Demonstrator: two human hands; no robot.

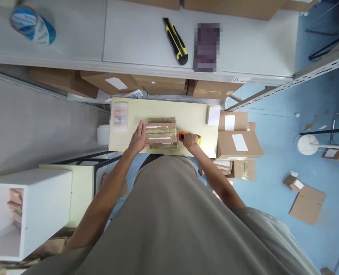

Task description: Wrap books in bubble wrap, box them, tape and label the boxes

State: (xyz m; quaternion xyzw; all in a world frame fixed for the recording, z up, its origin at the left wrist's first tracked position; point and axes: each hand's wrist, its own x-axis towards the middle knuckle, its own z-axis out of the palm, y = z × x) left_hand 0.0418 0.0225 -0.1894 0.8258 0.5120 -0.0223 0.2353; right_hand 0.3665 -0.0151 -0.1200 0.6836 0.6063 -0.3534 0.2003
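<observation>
A brown cardboard parcel (pixel 161 133) wrapped in clear tape lies on a small pale yellow table (pixel 163 109). My left hand (pixel 138 138) rests flat against the parcel's left side, fingers stretched out. My right hand (pixel 190 140) is closed round an orange and yellow tool (pixel 182 135), held at the parcel's right edge. What kind of tool it is I cannot make out.
A yellow-black utility knife (pixel 175 41) and a roll of tape (pixel 32 25) lie on the grey shelf above. Cardboard boxes (pixel 238 144) are stacked right of the table, more under the shelf. Flat cardboard (pixel 307 202) lies on the blue floor. A white box (pixel 29 214) stands at the left.
</observation>
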